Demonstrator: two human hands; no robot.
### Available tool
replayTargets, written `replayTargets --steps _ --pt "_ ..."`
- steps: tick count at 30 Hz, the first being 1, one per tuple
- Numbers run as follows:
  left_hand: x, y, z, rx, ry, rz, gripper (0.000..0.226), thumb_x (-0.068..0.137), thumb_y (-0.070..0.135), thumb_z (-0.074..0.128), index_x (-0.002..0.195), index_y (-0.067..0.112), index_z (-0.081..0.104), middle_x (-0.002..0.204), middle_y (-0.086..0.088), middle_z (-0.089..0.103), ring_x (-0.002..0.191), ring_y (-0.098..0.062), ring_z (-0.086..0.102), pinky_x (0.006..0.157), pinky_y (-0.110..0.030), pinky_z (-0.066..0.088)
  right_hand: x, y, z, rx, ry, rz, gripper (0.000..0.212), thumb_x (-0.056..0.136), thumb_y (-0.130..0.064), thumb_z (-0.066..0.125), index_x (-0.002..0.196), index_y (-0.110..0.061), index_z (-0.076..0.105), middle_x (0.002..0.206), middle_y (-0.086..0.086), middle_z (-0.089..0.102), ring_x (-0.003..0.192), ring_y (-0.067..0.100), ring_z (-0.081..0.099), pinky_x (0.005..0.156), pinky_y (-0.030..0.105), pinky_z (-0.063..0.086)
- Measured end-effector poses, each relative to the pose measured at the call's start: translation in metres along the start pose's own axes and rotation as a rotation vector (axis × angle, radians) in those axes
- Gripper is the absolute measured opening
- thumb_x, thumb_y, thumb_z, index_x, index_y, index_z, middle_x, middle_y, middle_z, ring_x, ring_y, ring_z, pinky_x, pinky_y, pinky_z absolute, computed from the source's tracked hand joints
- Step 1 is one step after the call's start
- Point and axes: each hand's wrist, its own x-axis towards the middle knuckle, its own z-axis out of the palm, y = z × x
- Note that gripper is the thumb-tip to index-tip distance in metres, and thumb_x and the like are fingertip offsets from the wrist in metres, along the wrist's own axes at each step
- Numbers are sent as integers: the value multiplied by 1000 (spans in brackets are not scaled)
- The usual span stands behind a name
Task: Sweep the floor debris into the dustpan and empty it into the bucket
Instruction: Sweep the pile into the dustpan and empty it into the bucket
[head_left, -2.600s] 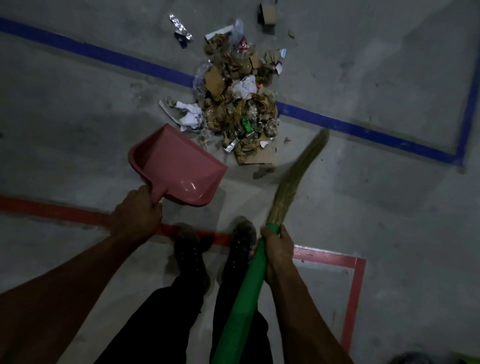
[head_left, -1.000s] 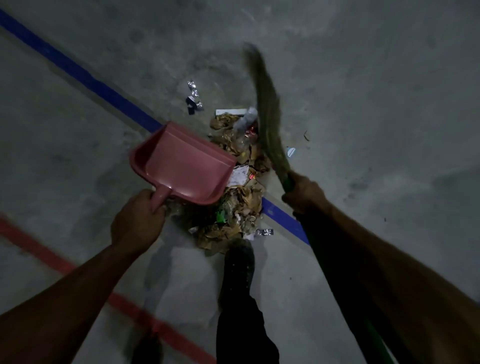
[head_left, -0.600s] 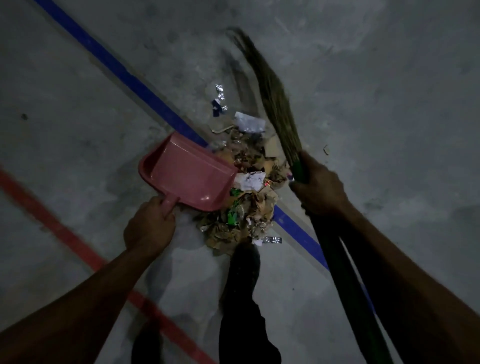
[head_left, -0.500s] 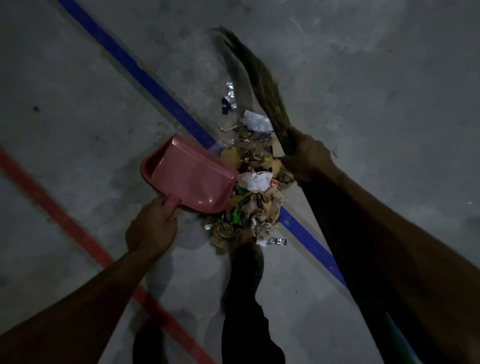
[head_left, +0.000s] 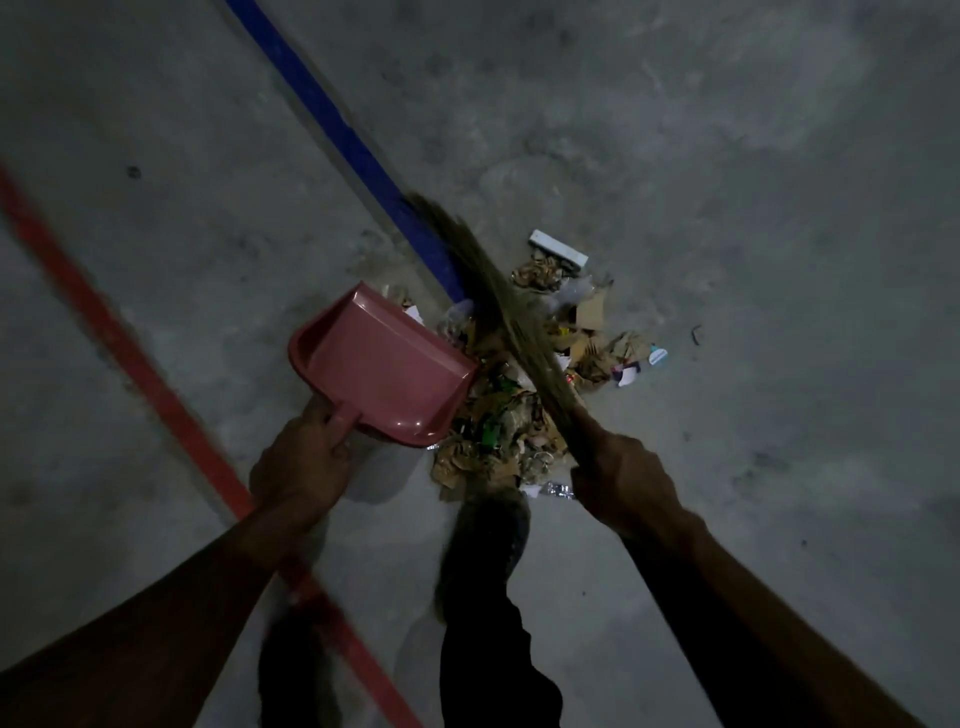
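Broom (head_left: 511, 322) now lies across the debris (head_left: 514, 415); left hand (head_left: 306, 462) grips dustpan (head_left: 382, 371), right hand (head_left: 621, 467) grips broom.

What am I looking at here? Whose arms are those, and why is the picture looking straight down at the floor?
The camera sits on a person's head, so you see what they see when they look down. The two arms are theirs. The left hand grips the handle of a pink dustpan. The right hand grips a broom, whose bristles lie across a pile of paper and cardboard scraps on the grey floor. A blue line and a red line are marked on the floor. The dark shape below the pile is the person's shoe.
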Motion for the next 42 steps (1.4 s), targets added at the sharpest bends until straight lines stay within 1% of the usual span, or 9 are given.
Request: replayTargets --steps 4,8,15,22,27,30,34,38,42 --pt "-6 -3 -5 -32 1 -23 50 86 29 60 133 20 45 113 -18 60 102 -43 59 82 -46 50 -8 8 -29 70 159 59 73 91 -16 55 151 -40 20 96 12 62 73 28 58 61 34 50" --pt "-6 0 -3 -42 28 -8 45 86 27 60 129 19 48 111 -19 60 100 -43 59 80 -45 49 42 18 -68 191 267 151 68 86 -16 58 145 -40 33 108 11 63 82 35 67 70 47 58" --pt "-7 8 8 -33 18 -19 41 85 27 63 123 20 51 113 -15 61 102 -40 60 81 -42 47 47 3 -25 22 -25 168 49 84 -9 60 132 -8 49 108 20 62 91 34 64 73 36 53" --pt "-16 22 3 -63 17 20 47 87 22 62 131 19 48 118 -18 59 106 -40 58 84 -43 47 -13 31 27 82 49 106 75 85 -11 53 150 -35 25 90 9 58 71 28 56 57 34 45" --pt "-17 34 -2 -27 5 33 42 88 23 59 129 19 49 115 -18 59 103 -41 59 81 -43 48 -28 81 7 365 220 302 76 89 -14 58 150 -40 21 102 11 63 76 32 65 66 46 58" --pt "-14 40 0 -1 -1 53 37 88 24 59 124 17 53 115 -20 60 101 -41 59 80 -43 48 -26 118 0 438 289 435 77 88 -15 60 149 -40 22 106 7 60 74 32 67 61 47 60" --pt "-10 49 6 19 11 99 34 88 21 60 120 13 56 115 -21 60 103 -42 58 78 -41 45 -24 143 9 475 199 612 72 88 -10 58 149 -32 28 103 6 55 68 29 66 51 38 59" --pt "-7 52 14 49 15 114 38 88 23 62 123 12 55 115 -24 60 103 -43 58 79 -43 46 -18 123 32 447 74 553 71 84 -10 58 147 -32 35 103 6 59 63 27 67 49 27 56" --pt "-14 46 20 75 14 113 37 87 25 63 120 11 56 114 -23 60 103 -43 58 78 -44 46 -17 87 55 444 35 402 69 79 -14 57 142 -37 40 112 12 67 79 35 69 69 39 60"
